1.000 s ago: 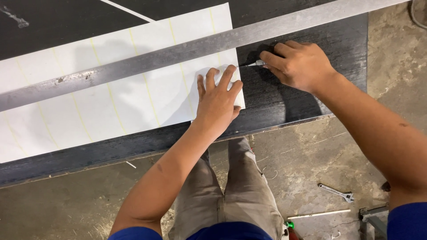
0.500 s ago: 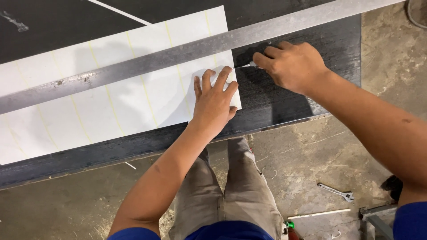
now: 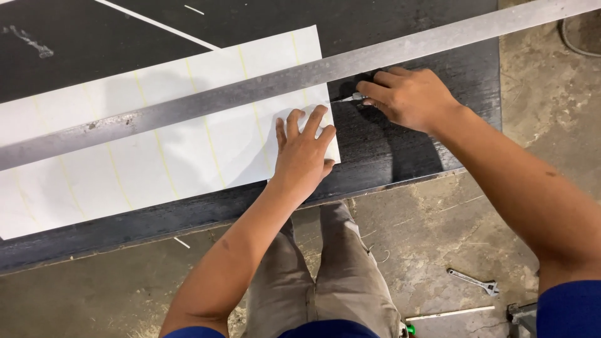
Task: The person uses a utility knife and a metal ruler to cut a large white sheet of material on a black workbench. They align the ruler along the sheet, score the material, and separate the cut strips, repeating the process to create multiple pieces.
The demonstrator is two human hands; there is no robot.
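A white sheet [image 3: 156, 156] with faint yellow lines lies on a black table [image 3: 407, 150]. A long steel straightedge [image 3: 250, 94] runs across the sheet, from lower left to upper right. My left hand [image 3: 303, 153] presses flat on the sheet's right end, fingers spread, just below the straightedge. My right hand [image 3: 410, 97] grips a small cutting knife [image 3: 347, 98], its tip against the lower side of the straightedge at the sheet's right edge.
The table's near edge [image 3: 188, 222] runs above my legs. On the concrete floor to the right lie an adjustable wrench [image 3: 474, 281] and a thin white strip [image 3: 451, 313]. A cable [image 3: 573, 40] curls at the top right.
My right hand with the knife has shifted slightly left along the straightedge toward the sheet's edge. The left hand stays pressed on the sheet.
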